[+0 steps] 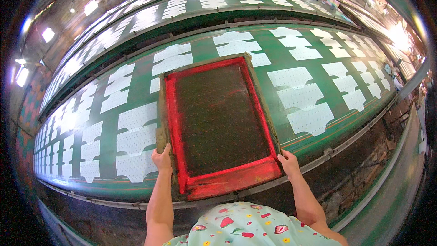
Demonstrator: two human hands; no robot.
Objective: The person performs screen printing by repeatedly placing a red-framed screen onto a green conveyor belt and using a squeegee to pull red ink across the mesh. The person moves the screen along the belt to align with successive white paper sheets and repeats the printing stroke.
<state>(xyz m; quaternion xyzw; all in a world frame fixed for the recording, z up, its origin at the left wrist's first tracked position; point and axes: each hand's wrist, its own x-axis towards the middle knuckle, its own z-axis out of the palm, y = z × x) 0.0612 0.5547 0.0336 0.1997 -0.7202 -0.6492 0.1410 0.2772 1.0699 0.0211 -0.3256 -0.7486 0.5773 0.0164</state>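
A large rectangular printing screen (221, 118) with a dark mesh, red border and worn frame lies over the green table (101, 141) just in front of me. My left hand (162, 158) is closed on the frame's left edge near its lower part. My right hand (288, 161) grips the frame's right edge, a little above the bottom corner. Rows of pale cut fabric pieces with small printed specks (302, 116) lie on both sides of the screen and beyond it; the screen hides what is under it.
More long tables (241, 10) with pale pieces run behind this one. A metal rail (332, 152) follows the near edge, and a grey post (412, 82) stands at the right. Bright windows line the left wall (22, 100). Small, unclear shapes show at the table's far right end.
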